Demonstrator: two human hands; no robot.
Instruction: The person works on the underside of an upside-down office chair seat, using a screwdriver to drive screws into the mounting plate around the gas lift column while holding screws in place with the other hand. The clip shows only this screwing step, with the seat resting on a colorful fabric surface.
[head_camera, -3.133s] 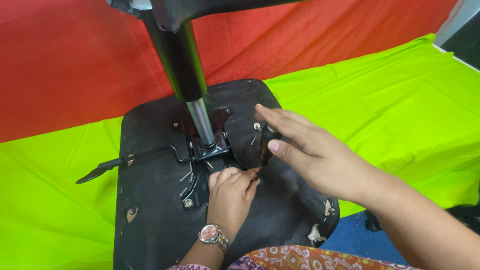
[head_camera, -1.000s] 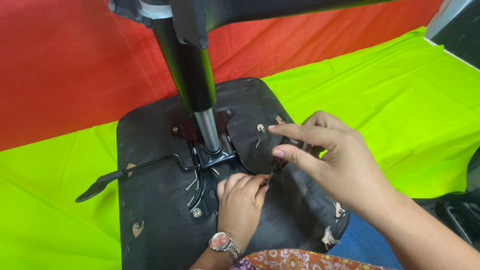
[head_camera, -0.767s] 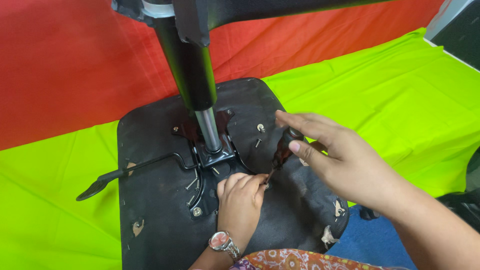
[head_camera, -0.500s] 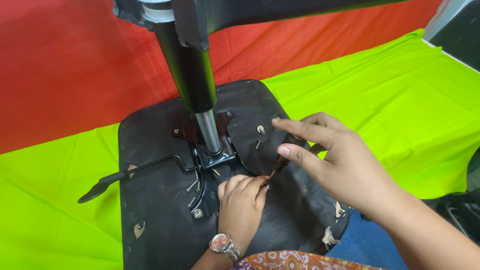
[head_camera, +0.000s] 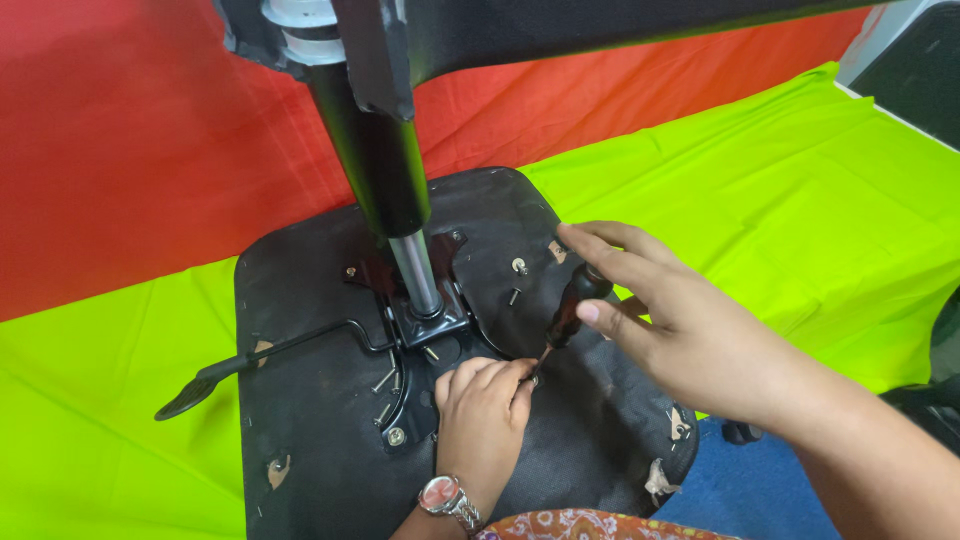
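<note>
right hand (head_camera: 690, 335) grip: holding screwdriver (head_camera: 568, 312), shaft slanting down-left to its tip | left hand (head_camera: 482, 415) grip: pinched narrow at the tip, right of the seat plate (head_camera: 425, 330)

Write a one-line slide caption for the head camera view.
Right hand grips a dark-handled screwdriver while left hand steadies its tip on an upturned chair seat.
</note>
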